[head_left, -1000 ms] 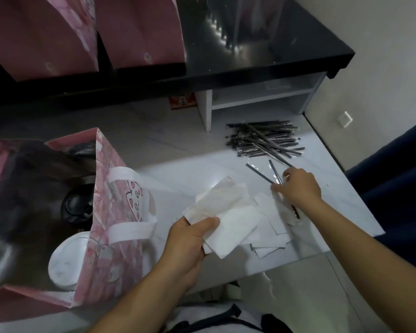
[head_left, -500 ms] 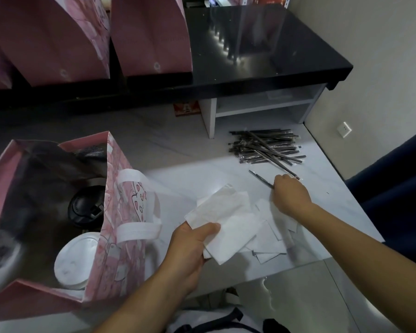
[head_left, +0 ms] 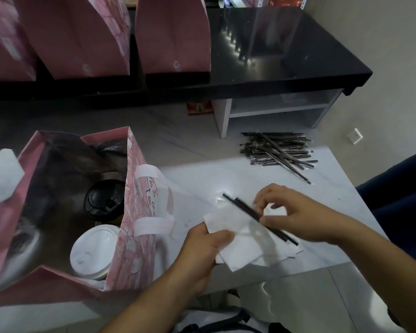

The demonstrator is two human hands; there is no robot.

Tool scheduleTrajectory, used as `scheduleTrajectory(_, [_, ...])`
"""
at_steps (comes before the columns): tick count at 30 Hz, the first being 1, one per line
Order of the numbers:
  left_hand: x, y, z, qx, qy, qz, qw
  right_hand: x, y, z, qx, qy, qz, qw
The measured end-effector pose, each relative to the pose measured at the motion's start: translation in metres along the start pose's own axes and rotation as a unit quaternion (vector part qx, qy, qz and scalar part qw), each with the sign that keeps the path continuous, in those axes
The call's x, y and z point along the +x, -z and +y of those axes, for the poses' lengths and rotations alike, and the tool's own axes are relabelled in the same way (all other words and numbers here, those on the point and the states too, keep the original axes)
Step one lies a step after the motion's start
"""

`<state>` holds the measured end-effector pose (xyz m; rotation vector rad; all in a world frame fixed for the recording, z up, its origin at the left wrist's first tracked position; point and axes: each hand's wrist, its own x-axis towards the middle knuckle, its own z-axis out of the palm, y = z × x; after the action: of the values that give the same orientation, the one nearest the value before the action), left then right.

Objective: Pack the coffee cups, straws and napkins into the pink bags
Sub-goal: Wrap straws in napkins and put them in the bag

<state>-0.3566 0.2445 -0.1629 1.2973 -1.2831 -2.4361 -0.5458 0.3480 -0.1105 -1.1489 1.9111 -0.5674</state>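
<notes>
An open pink bag (head_left: 139,203) stands at the left of the white table. Inside it are a cup with a black lid (head_left: 103,200) and a cup with a white lid (head_left: 94,253). My left hand (head_left: 202,251) grips a few white napkins (head_left: 240,251) by their left edge. My right hand (head_left: 296,212) pinches two black wrapped straws (head_left: 245,207) and holds them across the top of the napkins. More napkins lie on the table under my hands, mostly hidden.
A pile of wrapped black straws (head_left: 276,150) lies at the back right of the table (head_left: 334,212). Three more pink bags (head_left: 173,37) stand on a black counter (head_left: 286,58) behind. A white shelf unit (head_left: 269,111) sits under the counter.
My right hand has lifted two straws off the table and brought them left, over the napkins held in my left hand. The view has tilted slightly downward.
</notes>
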Motion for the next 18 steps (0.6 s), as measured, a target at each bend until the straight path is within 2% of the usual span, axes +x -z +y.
scheduleTrajectory(6, [-0.007,-0.002,0.003,0.070,-0.016,-0.047,0.996,0.007,-0.017,-0.016,-0.099,0.069,-0.065,0.991])
scheduleTrajectory(10, [-0.012,0.002,0.007,0.069,-0.014,-0.071,0.995,0.007,-0.018,-0.021,-0.046,0.045,-0.083,0.994])
scheduleTrajectory(14, [-0.014,0.002,0.012,-0.025,0.016,-0.095,0.995,0.010,-0.026,-0.017,0.051,0.006,-0.040,0.998])
scheduleTrajectory(18, [-0.014,0.007,0.020,-0.227,0.046,-0.103,0.967,0.013,-0.032,-0.014,0.170,-0.024,0.025,0.985])
